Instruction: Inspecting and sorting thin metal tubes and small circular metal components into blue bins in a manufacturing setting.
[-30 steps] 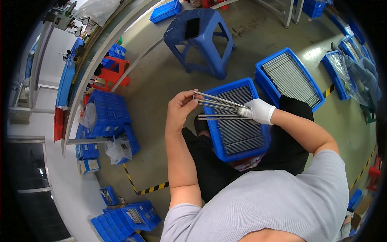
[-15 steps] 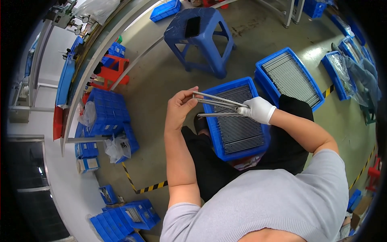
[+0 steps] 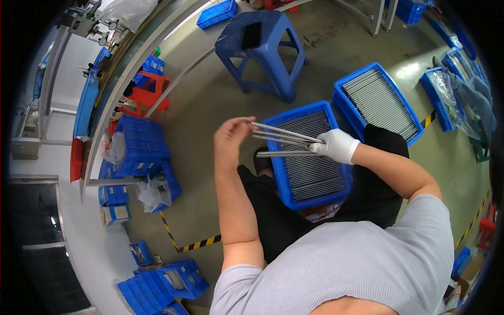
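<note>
Our white glove [image 3: 341,147], silver rods [image 3: 283,154], blue crate [image 3: 321,201]
We see a far blue stool [image 3: 270,52], red stool [image 3: 146,97] left, black-and-yellow striped tape [image 3: 199,244] near left.

Your head-worn left fisheye looks steeply down: your grey knit top [image 3: 341,257] fills the lower centre, nearest the lens; your left hand [image 3: 231,132] and gloved right hand [image 3: 338,146] lie farther off, mid-frame; the bench rail [image 3: 125,72] bows at upper left.

Blue stool [image 3: 271,53], black phone [image 3: 252,35] flat on its seat. Red stool [image 3: 142,96] near blue crates [image 3: 143,147]. Black-yellow floor tape [image 3: 200,245].
</note>
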{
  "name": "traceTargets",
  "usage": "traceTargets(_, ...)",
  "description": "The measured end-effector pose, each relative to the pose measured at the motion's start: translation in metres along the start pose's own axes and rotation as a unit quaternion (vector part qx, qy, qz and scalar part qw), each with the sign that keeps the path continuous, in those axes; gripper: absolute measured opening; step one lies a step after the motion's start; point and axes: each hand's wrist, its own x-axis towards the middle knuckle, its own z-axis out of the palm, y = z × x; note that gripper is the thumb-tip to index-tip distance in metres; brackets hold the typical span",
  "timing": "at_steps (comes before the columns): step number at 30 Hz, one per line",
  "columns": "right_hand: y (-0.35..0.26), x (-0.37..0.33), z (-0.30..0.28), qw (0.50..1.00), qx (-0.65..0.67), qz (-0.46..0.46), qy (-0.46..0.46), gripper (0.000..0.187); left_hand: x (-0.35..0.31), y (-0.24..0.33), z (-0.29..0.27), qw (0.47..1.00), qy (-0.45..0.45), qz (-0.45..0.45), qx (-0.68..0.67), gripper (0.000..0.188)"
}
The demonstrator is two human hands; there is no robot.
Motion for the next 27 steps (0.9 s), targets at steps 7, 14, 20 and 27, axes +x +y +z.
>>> traceTargets(7,0.009,0.008,0.006,0.999,-0.023,-0.024,0.014,0.064,0.003,0.006,0.003,0.999,-0.005,-0.004,-0.042,0.027)
traceTargets(14,0.007,0.008,0.006,1.0,0.0,-0.015,-0.015,0.068,0.001,0.006,0.004,0.997,-0.057,-0.043,-0.031,0.03)
traceTargets(20,-0.001,0.002,0.0,0.994,0.065,0.043,-0.079,0.067,-0.001,0.009,0.01,0.996,-0.069,-0.006,-0.056,0.026)
traceTargets(27,0.005,0.006,0.007,0.997,-0.071,-0.013,0.029,0.064,0.001,0.006,0.014,0.996,-0.078,-0.042,-0.03,0.022)
